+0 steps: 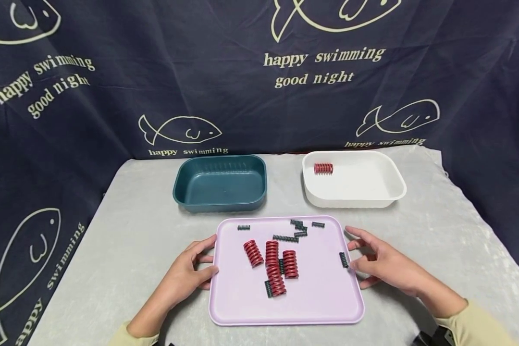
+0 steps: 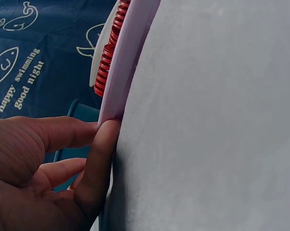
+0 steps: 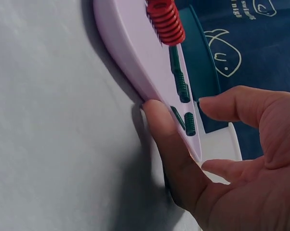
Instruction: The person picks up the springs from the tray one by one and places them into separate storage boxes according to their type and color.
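A lilac tray [image 1: 320, 302] lies on the table between both hands. My left hand [image 1: 183, 276] touches its left rim, thumb and index fingertip spread along the edge. At the right side, my right hand [image 1: 387, 264] rests its thumb on the rim; its other fingers are spread, the index beside the upper right corner. Several red coil springs [image 1: 253, 253] lie mid-tray, one overlapping a small dark green spring [image 1: 268, 289]. More dark green springs [image 1: 285, 238] lie near the far rim. Another dark spring [image 1: 343, 259] sits just inside the right rim, close to my right thumb.
Behind the tray stand a teal bin [image 1: 220, 206] at left and a white bin [image 1: 354, 202] at right. One red spring [image 1: 323, 168] lies in the white bin. A grey cloth [image 1: 125, 240] covers the table; a dark blue printed curtain [image 1: 242, 96] hangs behind.
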Tool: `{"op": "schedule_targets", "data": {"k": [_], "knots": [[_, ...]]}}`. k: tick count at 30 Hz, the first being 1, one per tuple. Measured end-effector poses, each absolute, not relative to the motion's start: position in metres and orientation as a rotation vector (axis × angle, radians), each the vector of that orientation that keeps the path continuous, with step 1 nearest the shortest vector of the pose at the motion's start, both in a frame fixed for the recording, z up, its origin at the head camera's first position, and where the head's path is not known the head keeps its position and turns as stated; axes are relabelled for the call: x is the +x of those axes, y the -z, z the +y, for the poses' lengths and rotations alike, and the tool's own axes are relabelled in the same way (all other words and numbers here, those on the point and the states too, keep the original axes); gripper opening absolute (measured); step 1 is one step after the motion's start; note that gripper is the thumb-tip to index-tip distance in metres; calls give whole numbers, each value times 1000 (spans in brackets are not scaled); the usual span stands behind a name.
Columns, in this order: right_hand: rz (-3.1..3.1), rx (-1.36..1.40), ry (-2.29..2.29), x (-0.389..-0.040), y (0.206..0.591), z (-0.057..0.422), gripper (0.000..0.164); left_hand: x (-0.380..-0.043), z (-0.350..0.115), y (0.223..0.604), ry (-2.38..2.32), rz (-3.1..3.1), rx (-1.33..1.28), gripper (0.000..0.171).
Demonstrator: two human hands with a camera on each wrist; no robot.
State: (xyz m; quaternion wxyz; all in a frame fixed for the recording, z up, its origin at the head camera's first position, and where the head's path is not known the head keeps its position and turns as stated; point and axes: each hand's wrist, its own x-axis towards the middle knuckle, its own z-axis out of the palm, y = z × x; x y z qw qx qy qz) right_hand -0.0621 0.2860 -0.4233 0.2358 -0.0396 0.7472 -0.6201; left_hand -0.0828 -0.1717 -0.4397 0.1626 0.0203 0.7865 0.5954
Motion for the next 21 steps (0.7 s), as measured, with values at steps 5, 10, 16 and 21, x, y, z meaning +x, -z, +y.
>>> {"op": "schedule_targets", "data": {"k": [5,10,16,21], "knots": [[2061,-137,1722,-55,426,283,86,-83,-170,441,-1681,2256,32,71],[2167,-137,1669,-52,429,279,83,-84,-169,441,-1670,2259,6,71],[2256,-122,1645,-49,432,275,84,-83,-169,441,-1666,2268,10,71],[2286,-143,1656,-48,434,272,86,-83,-169,440,-1653,2275,5,71]]}}
